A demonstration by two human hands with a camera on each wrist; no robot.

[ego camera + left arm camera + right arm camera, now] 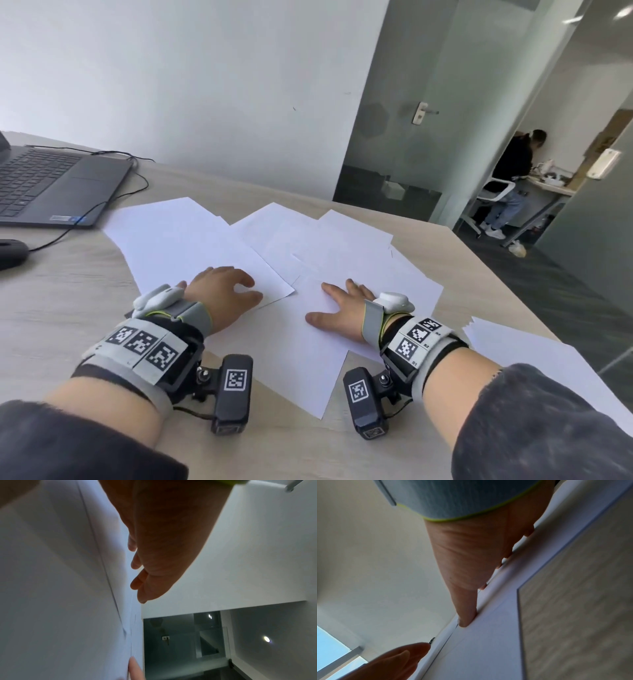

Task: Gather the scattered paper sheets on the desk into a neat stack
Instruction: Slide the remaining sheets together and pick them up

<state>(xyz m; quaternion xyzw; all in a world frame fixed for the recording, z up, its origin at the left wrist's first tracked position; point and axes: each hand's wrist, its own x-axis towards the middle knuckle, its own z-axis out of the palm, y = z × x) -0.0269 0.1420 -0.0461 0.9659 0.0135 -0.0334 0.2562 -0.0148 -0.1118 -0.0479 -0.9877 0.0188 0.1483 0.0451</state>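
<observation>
Several white paper sheets lie fanned and overlapping across the wooden desk (61, 308). My left hand (251, 287) rests with loosely bent fingers on the left sheet (191, 246); in the left wrist view the fingers (137, 577) stand close to that paper (60, 588). My right hand (322, 303) lies flat, fingers spread, on the centre sheet (301, 359). In the right wrist view its thumb (465, 615) presses on the paper (488, 649). More sheets lie behind (281, 229) and to the right (411, 284). One sheet (531, 363) lies apart at the near right.
An open laptop (51, 185) sits at the back left, with a black cable (102, 205) running to a dark mouse (10, 251). The desk's right edge drops off beside the sheets. Beyond a glass door (394, 137), a person (513, 171) sits in another room.
</observation>
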